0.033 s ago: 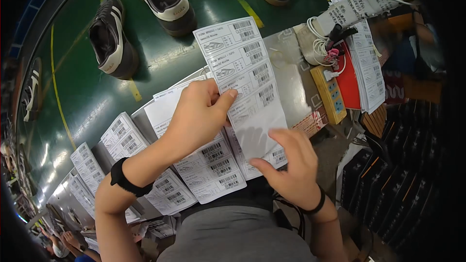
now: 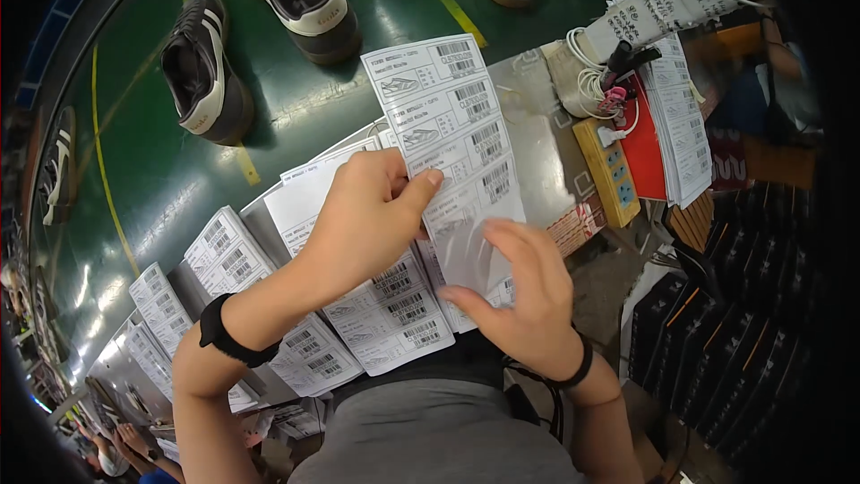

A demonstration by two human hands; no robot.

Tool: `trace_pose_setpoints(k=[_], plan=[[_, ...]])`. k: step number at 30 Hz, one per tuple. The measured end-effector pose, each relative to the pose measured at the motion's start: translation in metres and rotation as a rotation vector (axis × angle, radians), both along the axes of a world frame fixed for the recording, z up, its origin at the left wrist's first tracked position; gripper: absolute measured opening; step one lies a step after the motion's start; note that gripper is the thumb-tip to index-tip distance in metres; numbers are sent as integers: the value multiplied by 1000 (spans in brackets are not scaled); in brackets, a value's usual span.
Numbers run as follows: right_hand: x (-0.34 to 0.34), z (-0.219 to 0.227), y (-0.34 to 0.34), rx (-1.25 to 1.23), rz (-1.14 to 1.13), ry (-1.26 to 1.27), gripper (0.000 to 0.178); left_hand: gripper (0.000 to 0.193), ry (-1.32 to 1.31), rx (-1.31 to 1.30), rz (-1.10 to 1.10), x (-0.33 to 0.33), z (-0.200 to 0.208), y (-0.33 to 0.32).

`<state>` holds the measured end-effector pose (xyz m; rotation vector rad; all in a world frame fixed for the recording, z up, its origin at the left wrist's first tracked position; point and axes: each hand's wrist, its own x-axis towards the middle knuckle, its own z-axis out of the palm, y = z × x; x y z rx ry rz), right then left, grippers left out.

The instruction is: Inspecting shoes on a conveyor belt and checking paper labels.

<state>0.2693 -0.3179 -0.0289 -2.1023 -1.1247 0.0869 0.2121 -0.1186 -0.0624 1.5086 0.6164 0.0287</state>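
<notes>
My left hand (image 2: 367, 206) pinches a white strip of printed labels (image 2: 452, 108), with barcodes and small shoe drawings, between thumb and fingers at its left edge. The strip stands tilted up over other label sheets, and its lower part is blank and translucent. Beside that lower part is my right hand (image 2: 528, 305), thumb and fingers apart; whether a fingertip touches the strip I cannot tell. Under my left wrist and the strip lie more label sheets (image 2: 394, 314) in overlapping stacks, partly hidden by my arm.
Dark shoes with pale stripes, one shoe (image 2: 206, 72) among them, stand on the green belt (image 2: 116, 152) beyond. At right are a yellow power strip (image 2: 605, 170), coiled white cables (image 2: 582, 81), a red folder (image 2: 647, 143) under label sheets, and stacked black boxes (image 2: 717, 332).
My right hand has shifted left and slightly up, closer to the strip's lower part. The strip has moved slightly right. My left hand keeps its pinch.
</notes>
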Motion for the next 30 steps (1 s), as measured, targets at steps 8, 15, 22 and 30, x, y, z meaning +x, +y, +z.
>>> trace_pose_setpoints(k=[8,15,22,30], plan=[[1,-11,23,49,15,85,38,34,135,-138,-31,-6,36,2],[4,-7,20,146,-10,39,34,30,110,-188,-121,-7,43,0],[23,-31,-8,184,-405,258,13,31,181,2,-197,-1,30,2],[86,23,-42,645,-712,47,18,51,316,802,-456,-2,58,2]])
